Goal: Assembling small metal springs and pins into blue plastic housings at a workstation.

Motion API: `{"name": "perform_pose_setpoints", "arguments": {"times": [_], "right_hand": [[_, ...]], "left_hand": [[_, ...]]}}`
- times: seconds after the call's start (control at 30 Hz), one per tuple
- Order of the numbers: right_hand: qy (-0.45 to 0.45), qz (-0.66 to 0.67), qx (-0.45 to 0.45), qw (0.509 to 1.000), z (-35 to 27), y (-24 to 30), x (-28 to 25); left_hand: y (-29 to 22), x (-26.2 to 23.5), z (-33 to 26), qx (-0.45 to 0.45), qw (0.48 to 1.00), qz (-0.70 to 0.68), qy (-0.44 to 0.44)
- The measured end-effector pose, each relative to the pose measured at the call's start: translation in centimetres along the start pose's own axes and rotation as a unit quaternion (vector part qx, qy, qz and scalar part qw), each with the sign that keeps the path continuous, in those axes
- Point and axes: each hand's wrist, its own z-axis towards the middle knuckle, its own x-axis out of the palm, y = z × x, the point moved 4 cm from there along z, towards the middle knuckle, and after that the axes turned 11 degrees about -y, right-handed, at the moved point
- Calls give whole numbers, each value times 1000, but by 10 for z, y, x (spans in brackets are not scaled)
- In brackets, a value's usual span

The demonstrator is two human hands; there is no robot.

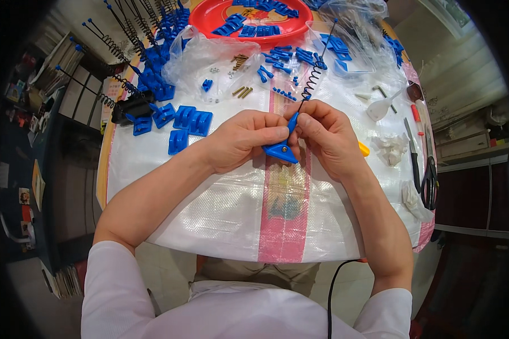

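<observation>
Between my two hands, over the middle of the table, is a blue plastic piece [281, 151] with a triangular lower part and a brass-coloured bolt end in it. A slim blue neck rises from it, and a black coil spring [311, 85] on a thin rod with a small blue tip slants up to the right. My left hand [248, 138] pinches the blue piece, thumb on its neck. My right hand [325, 135] is closed at the neck, just below the spring; its fingertips are partly hidden behind the piece.
Blue brackets [192, 120] lie at left, beside many spring rods on blue bases [155, 79]. A red basin [254, 38] with blue parts stands at the back. Bolts [242, 91], small blue parts [280, 59] and plastic bags [203, 56] lie beyond my hands. Scissors [429, 181] lie at right.
</observation>
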Motion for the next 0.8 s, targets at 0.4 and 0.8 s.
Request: {"name": "perform_pose_setpoints", "arguments": {"times": [0.4, 0.8], "right_hand": [[5, 2, 43, 999, -1, -6, 0], [23, -16, 57, 998, -2, -2, 1]], "left_hand": [[0, 1, 2, -16, 999, -48, -4], [-2, 0, 2, -10, 998, -60, -18]]}}
